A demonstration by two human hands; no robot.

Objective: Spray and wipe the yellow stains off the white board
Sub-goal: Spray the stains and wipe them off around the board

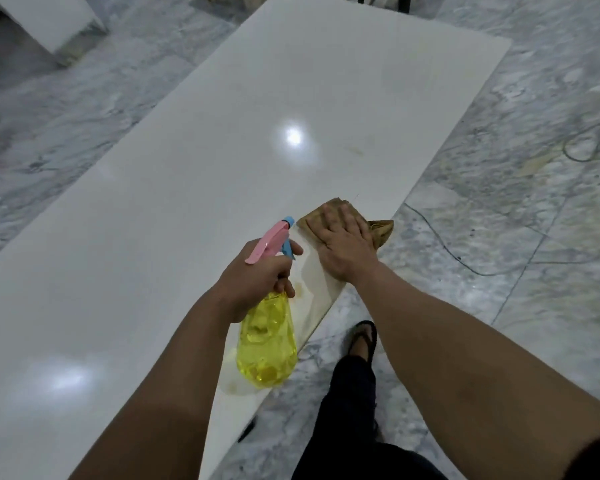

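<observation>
A long glossy white board (pixel 194 188) lies flat on the marble floor. My left hand (pixel 257 278) grips the neck of a yellow spray bottle (pixel 265 344) with a pink and blue trigger head, held above the board's near right edge. My right hand (pixel 343 244) presses flat on a brown cloth (pixel 383 230) at that same edge. Yellowish stains (pixel 300 289) show on the board between the two hands, another stain patch (pixel 236 384) lies under the bottle, and a faint one (pixel 355 150) sits farther up the board.
Grey marble floor (pixel 499 237) surrounds the board. A thin cable (pixel 440 244) runs across the floor on the right. My sandalled foot (pixel 362 341) and dark trouser leg stand beside the board's edge. A white block (pixel 49 19) sits at the far left.
</observation>
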